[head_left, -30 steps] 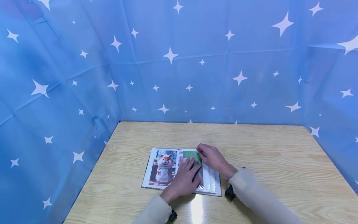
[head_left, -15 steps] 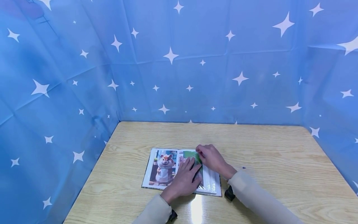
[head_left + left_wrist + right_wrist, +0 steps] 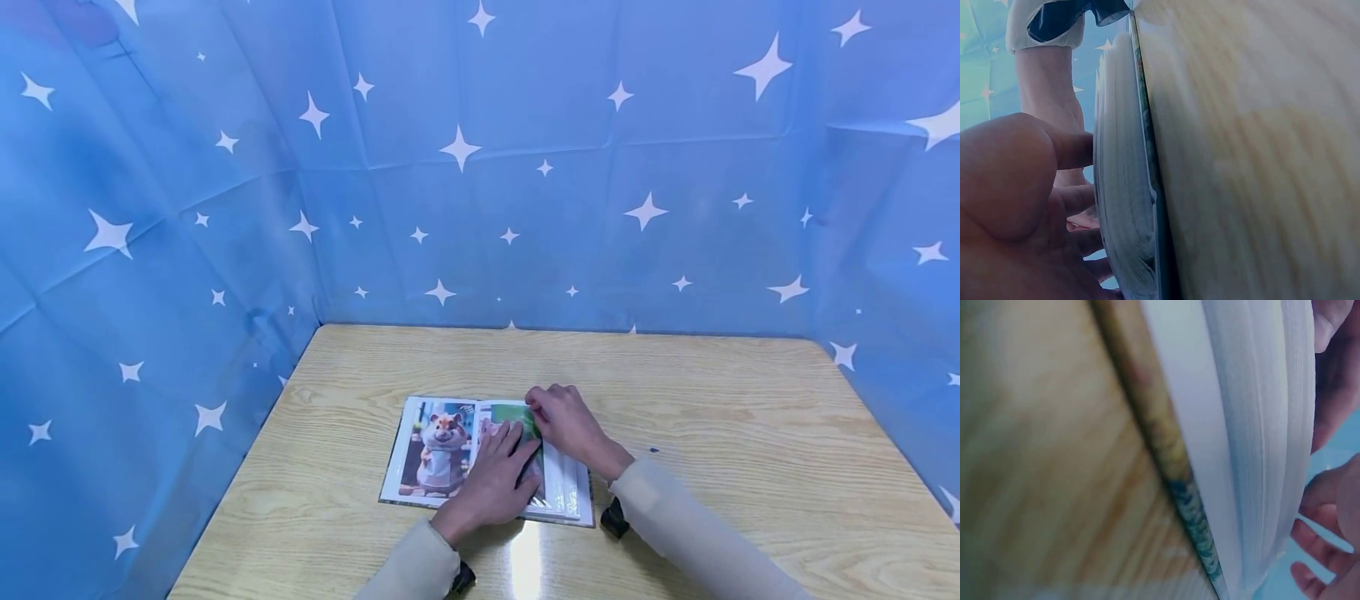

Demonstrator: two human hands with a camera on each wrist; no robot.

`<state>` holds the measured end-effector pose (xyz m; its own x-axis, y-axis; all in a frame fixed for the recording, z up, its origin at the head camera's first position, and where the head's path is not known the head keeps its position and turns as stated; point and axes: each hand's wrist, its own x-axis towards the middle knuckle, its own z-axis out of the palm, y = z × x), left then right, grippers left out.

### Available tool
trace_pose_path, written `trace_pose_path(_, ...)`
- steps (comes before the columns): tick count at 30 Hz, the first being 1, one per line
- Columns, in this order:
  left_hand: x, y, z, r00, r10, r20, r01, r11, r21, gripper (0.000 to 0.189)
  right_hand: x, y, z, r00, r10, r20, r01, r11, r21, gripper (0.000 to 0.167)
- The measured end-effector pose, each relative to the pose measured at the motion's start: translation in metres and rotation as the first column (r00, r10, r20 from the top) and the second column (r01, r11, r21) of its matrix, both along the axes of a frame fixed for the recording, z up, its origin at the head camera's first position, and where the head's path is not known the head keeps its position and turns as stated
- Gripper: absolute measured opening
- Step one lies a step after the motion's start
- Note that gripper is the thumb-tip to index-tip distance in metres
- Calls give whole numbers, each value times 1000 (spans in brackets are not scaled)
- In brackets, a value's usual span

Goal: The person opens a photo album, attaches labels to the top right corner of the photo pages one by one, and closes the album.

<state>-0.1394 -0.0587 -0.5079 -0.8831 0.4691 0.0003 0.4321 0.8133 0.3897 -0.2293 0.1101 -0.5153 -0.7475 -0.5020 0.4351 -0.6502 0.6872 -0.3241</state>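
Observation:
An open photo album [image 3: 393, 492] lies on the table, a hamster picture [image 3: 442, 454] on its left page. My left hand [image 3: 495, 487] is spread over the right page, its straight fingers resting on a green and pink photo [image 3: 529, 421]. At that photo's upper right corner my right hand [image 3: 570, 425] has its fingers curled, thumb and forefinger pinching the edge. In the left wrist view the left hand [image 3: 1016, 187] lies against the stack of pages [image 3: 1119, 156]. The right wrist view has the right hand's curled fingers [image 3: 1316, 544] beyond the page edges.
The wooden table [image 3: 360, 358] extends around the album. A small dark blue speck [image 3: 654, 450] lies right of it. Blue cloth with white stars [image 3: 480, 208] hangs behind and at both sides. Black wrist cameras [image 3: 615, 518] sit under the sleeves.
My right hand has shifted very slightly to the left at the photo's corner. The left hand stays in place on the page.

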Motion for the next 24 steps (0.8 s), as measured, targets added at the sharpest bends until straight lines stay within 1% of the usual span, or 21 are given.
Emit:
trace_pose_path(3, 0, 0, 0, 1000, 0, 2, 0, 1000, -8, 52, 2, 0, 3, 999, -28, 46, 27, 999, 18, 18)
trace_pose_path(7, 0, 0, 0, 1000, 2, 11, -2, 1000, -18, 52, 3, 1, 6, 994, -32, 100, 30, 999, 21, 17)
trace_pose_path(12, -1, 0, 1, 1000, -4, 25, 5, 999, -38, 52, 3, 5, 5, 987, -30, 156, 34, 999, -22, 18)
trace_pose_path(14, -1, 1, 0, 1000, -5, 26, 6, 999, -46, 52, 3, 7, 4, 980, -27, 195, 40, 997, -60, 18)
trace_pose_path(17, 0, 1, 0, 1000, -4, 28, 6, 998, -59, 52, 1, 10, 3, 963, -27, 268, 60, 992, -115, 17)
trace_pose_path(20, 0, 1, 1, 1000, -4, 27, 6, 997, -71, 53, 0, 13, 2, 940, -28, 340, 88, 983, -163, 14)
trace_pose_path(22, 1, 1, 1, 1000, -5, 26, 7, 997, -76, 53, -1, 13, 2, 920, -41, 390, 120, 976, -181, 12)
trace_pose_path(24, 1, 1, 2, 1000, -6, 29, 8, 997, -79, 53, -2, 13, 2, 893, -56, 447, 156, 969, -192, 11)
